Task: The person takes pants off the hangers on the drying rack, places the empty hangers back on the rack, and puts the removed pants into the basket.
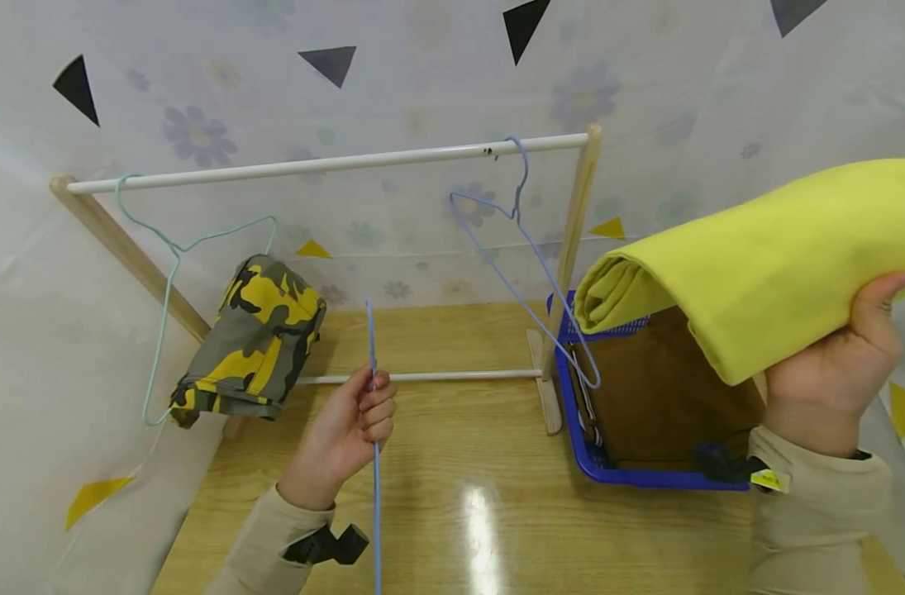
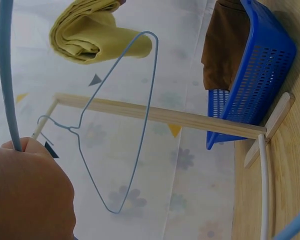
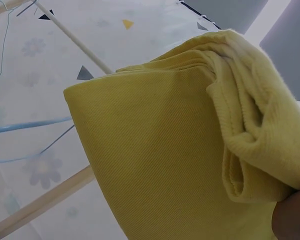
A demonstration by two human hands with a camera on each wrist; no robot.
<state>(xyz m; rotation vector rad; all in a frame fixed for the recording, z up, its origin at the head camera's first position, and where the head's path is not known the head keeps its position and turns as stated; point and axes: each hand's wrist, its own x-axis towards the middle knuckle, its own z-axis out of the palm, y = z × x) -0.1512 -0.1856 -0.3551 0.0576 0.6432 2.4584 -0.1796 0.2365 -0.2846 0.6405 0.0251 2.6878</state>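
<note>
My left hand grips a thin blue clothes hanger, which is seen almost edge-on in front of the rack. In the left wrist view, one blue bar of it rises from the curled fingers. My right hand holds up a folded yellow garment at the right, thumb on its front face. That cloth is thick and folded over in several layers; its layered end faces the right wrist camera. Most of the right hand's fingers are hidden by the garment.
A rack with a white rail and wooden posts stands ahead. At its left, camouflage trousers hang folded on a mint hanger. Another blue hanger hangs bare at the right. A blue basket contains brown cloth.
</note>
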